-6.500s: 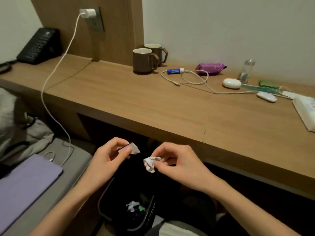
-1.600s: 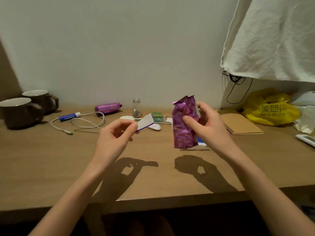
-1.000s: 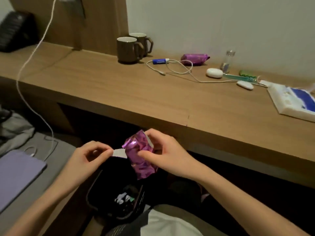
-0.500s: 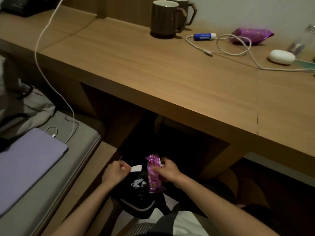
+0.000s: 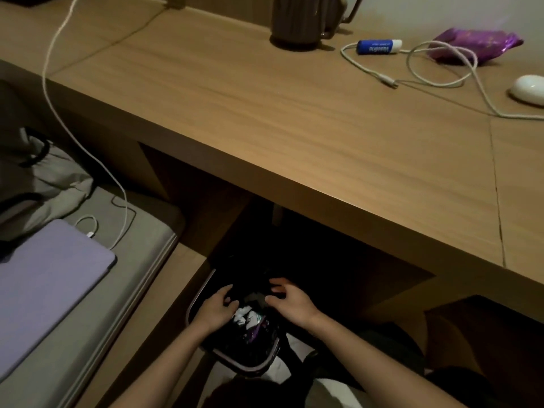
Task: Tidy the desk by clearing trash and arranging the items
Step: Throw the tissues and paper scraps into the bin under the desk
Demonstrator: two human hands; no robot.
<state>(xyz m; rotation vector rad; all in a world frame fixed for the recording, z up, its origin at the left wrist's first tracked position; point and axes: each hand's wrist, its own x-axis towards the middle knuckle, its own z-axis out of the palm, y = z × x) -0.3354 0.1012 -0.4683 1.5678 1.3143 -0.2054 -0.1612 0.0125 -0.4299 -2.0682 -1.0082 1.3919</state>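
Trash drop looked finished at the trash bin point(image 5: 244, 362) below the desk's point(image 5: 294, 128) front edge.
Left hand point(image 5: 216, 309) and right hand point(image 5: 290, 301) hovered over it, fingers loosely spread, holding nothing; a purple wrapper point(image 5: 255, 334), probably, lay inside among white scraps point(image 5: 243, 315). The next move called for reaching the purple packet point(image 5: 471, 45) near the desk's far edge. The mug point(image 5: 297, 22) was cropped; the bin's depths were dark.

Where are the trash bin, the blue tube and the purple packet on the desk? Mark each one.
trash bin point(image 5: 235, 360), head view, on its near rim.
blue tube point(image 5: 375, 47), head view, on the middle of its label.
purple packet point(image 5: 485, 42), head view, on the middle of its foil.
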